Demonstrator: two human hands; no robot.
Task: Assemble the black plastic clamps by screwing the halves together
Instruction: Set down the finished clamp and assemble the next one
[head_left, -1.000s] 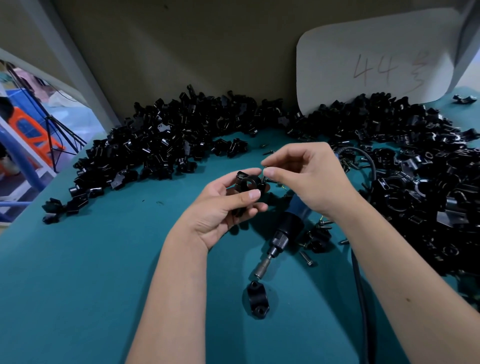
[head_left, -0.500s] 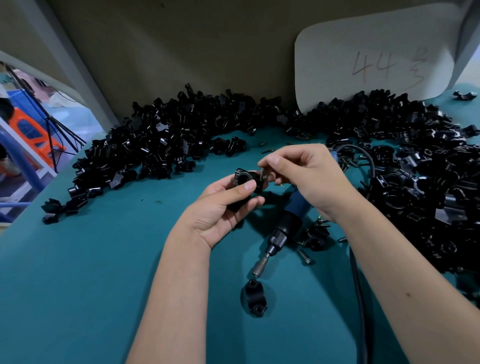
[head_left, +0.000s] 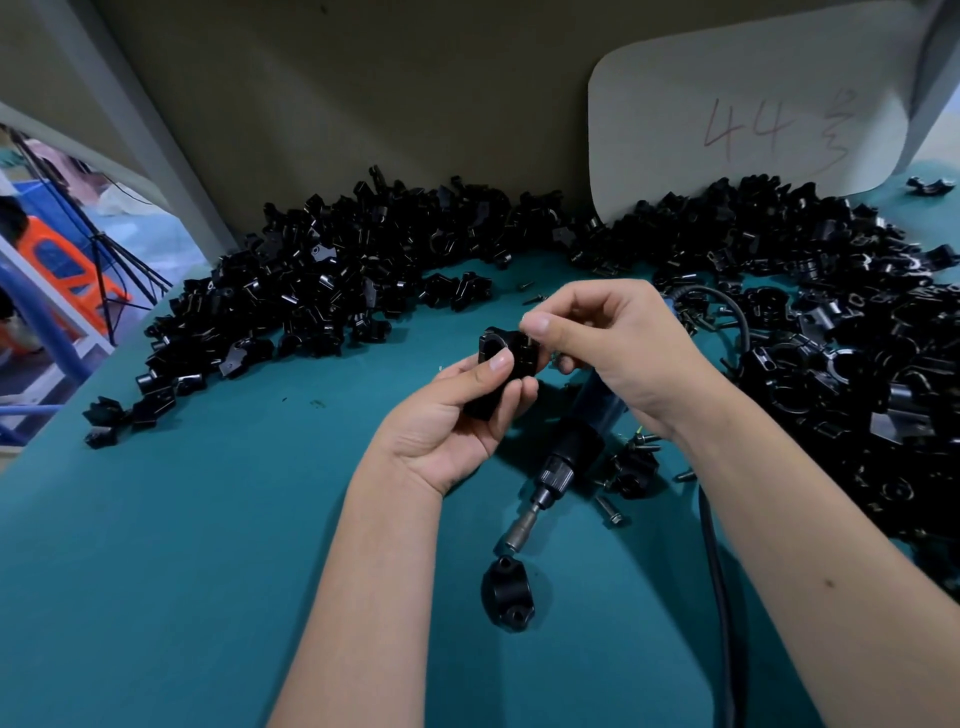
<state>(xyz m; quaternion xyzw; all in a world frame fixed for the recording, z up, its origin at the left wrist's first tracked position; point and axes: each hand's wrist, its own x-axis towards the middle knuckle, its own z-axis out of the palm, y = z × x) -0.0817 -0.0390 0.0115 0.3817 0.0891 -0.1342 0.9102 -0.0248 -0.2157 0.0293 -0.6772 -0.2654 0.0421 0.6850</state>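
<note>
Black clamp gripped in left hand, right hand pinching at its top edge.

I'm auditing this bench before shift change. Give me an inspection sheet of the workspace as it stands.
Surface: teal mat.
Job's things: clamp held; loose clamp part near the driver tip; electric screwdriver lying down.
Clutter: heaps of black parts; loose screws.
Hands: left hand grips the clamp; right hand pinches at its top.
Cables: black cord under the right arm.
Surroundings: card marked 44; orange stool.
</note>
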